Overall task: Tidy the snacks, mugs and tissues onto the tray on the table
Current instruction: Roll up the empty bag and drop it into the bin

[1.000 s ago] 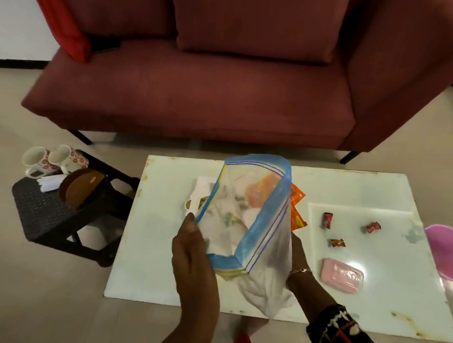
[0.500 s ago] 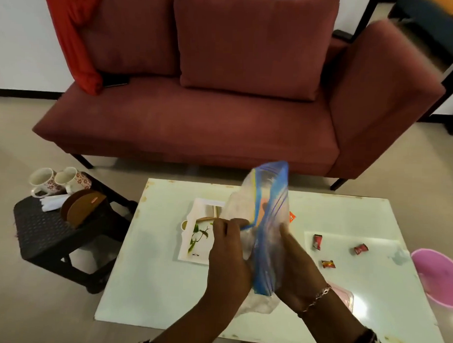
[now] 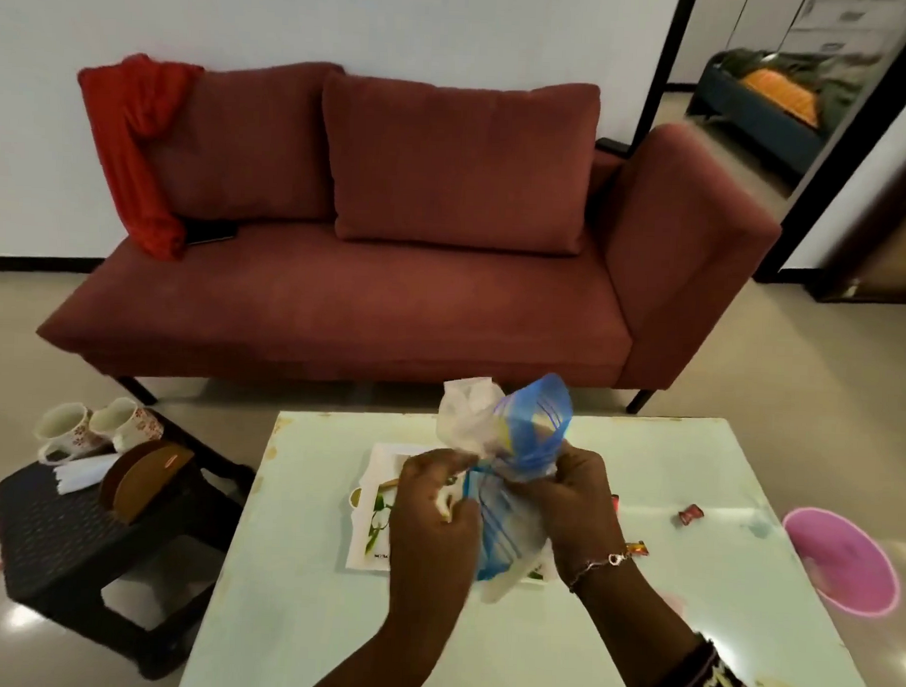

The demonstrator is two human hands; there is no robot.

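Both my hands bunch the bag over the bench.
My left hand and right hand are closed on the blue-striped plastic bag above the tray.

Both hands bunch a plastic bag above the table

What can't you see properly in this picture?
- Inside the plastic bag: scrunched by the left hand and right hand, head view; contents unclear.
- The tray: mostly hidden behind the hands and bag.
- The sweets: too small to read the wrappers.
- The pink bowl: blurred beside the table.
- The dark thing on the sofa: too dim to identify.
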